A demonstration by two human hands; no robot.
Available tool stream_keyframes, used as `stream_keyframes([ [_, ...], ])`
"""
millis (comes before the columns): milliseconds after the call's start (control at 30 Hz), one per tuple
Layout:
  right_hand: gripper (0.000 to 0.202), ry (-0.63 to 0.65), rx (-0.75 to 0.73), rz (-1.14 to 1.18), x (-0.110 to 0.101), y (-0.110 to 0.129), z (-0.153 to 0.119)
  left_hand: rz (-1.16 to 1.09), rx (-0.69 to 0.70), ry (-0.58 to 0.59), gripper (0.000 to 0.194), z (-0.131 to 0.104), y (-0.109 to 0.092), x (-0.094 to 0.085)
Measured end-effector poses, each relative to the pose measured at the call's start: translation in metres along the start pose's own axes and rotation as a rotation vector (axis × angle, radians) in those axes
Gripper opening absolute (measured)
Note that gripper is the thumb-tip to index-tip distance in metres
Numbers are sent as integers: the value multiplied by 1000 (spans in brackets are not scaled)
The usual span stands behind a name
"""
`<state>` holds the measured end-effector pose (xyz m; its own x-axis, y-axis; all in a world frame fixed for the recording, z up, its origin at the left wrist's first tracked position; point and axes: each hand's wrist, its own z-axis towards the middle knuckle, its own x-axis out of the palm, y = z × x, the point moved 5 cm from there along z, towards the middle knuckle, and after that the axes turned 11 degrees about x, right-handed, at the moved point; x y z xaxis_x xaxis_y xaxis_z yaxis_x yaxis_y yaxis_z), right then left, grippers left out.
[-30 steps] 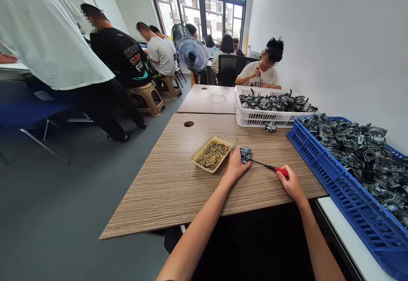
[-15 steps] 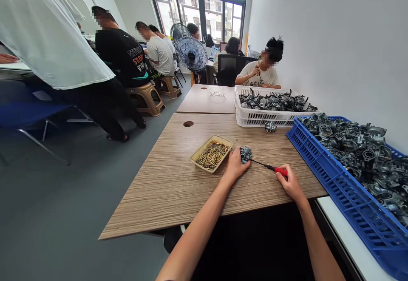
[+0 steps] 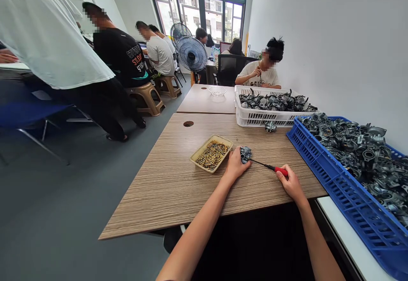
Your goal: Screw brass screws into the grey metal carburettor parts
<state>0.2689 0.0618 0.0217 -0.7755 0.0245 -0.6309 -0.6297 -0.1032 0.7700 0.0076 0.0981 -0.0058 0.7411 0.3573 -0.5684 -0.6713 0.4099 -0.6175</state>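
My left hand [image 3: 236,165] is closed around a small grey metal carburetor [image 3: 245,154], holding it on the wood-grain table [image 3: 165,179]. In my right hand [image 3: 290,181] is a screwdriver [image 3: 281,171] with a red and black handle. Its long dark shaft points left, and the tip meets the carburetor's right side; the exact contact spot is too small to make out. Just left of my left hand stands a cream tray [image 3: 195,162] filled with small brass-coloured screw-like parts [image 3: 212,155].
On my right a blue crate [image 3: 338,179] is heaped with metal carburetors. Behind it stands a white crate [image 3: 255,118] of similar parts, with one loose carburetor [image 3: 270,126] in front. A clear dish [image 3: 217,91] lies farther back. A co-worker [image 3: 263,66] sits across the table.
My hands, the carburetor and the screwdriver stay almost in the same place. In the background, the person in black leans slightly left and a person near the window has shifted.
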Motion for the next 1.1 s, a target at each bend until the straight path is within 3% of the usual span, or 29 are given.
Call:
stream_keyframes([
  [700,33,27,-8,10,2,0,-2,21,25,-2,44,2,-6,-5],
  [1100,34,11,-23,14,2,-1,-1,19,40,-16,49,2,-3,-2],
])
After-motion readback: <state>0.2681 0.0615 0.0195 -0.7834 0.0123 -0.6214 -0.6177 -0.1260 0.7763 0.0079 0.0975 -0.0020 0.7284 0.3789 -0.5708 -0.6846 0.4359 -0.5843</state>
